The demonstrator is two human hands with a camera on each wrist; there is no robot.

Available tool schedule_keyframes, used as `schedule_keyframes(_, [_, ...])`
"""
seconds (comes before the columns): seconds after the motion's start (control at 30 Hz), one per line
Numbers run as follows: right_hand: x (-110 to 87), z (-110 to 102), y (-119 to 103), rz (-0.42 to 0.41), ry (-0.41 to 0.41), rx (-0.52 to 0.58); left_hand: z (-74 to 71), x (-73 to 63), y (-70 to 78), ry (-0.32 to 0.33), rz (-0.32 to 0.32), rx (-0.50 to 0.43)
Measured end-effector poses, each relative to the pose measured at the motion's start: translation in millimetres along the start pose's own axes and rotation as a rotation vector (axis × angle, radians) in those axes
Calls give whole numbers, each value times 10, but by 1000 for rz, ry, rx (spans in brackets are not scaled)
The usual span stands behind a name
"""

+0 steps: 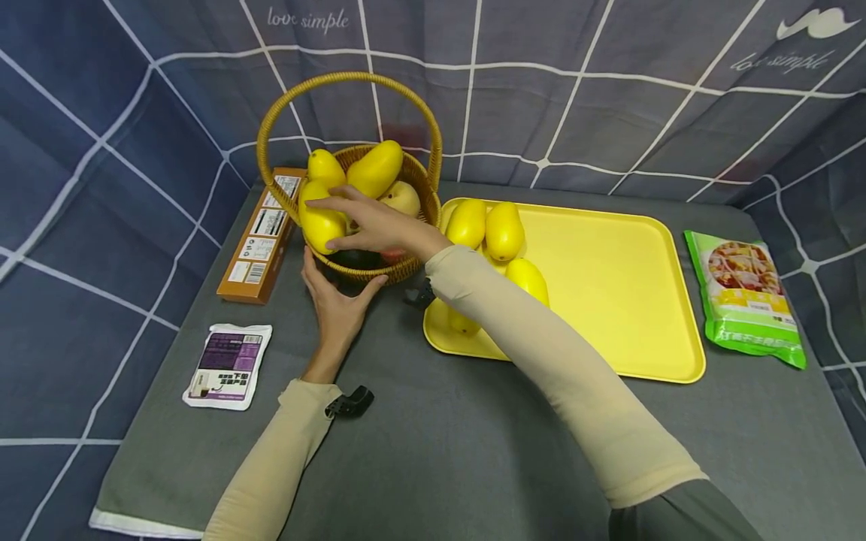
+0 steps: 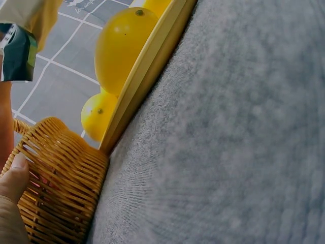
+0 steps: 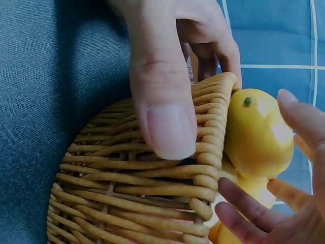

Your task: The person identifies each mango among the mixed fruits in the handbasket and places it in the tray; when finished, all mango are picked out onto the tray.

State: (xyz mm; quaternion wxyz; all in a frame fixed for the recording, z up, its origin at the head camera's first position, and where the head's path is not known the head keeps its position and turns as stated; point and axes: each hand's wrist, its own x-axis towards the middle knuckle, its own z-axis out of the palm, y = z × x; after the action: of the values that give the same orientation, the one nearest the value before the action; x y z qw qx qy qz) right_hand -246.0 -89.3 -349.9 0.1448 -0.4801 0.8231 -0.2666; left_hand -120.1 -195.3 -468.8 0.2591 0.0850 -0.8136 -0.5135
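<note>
Left grip [image 1: 338,309] clasps the basket [image 2: 66,178] — right grip [image 1: 370,222] spread, perhaps touching yellow fruit [image 1: 316,223].

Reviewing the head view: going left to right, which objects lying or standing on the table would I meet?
Purple-and-white pouch → brown box → wicker basket → yellow tray → green food packet.

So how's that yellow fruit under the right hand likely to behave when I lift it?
The yellow fruit has smooth, glossy skin, so it may be slippery. Its rounded, elongated shape suggests it could roll if nudged. Sitting high at the rim of the basket, it might tip out over the edge.
</note>
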Motion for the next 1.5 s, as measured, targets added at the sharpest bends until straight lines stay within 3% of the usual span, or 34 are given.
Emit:
schedule_keyframes(0.3, [66, 30, -35, 64, 17, -2, 23, -3, 7, -9, 15, 8])
schedule_keyframes(0.5, [38, 52, -13, 55, 72, 0, 44, -20, 15, -14, 7, 3])
schedule_keyframes(0.93, [-313, -18, 69, 29, 213, 12, 45, 9, 21, -19, 24, 10])
schedule_keyframes(1.37, [-686, -7, 142, -89, 377, 9, 21, -2, -18, 18, 63, 10])
schedule_keyframes(1.5, [-807, -13, 152, -89, 395, 51, 11, 2, -23, 18, 70, 11])
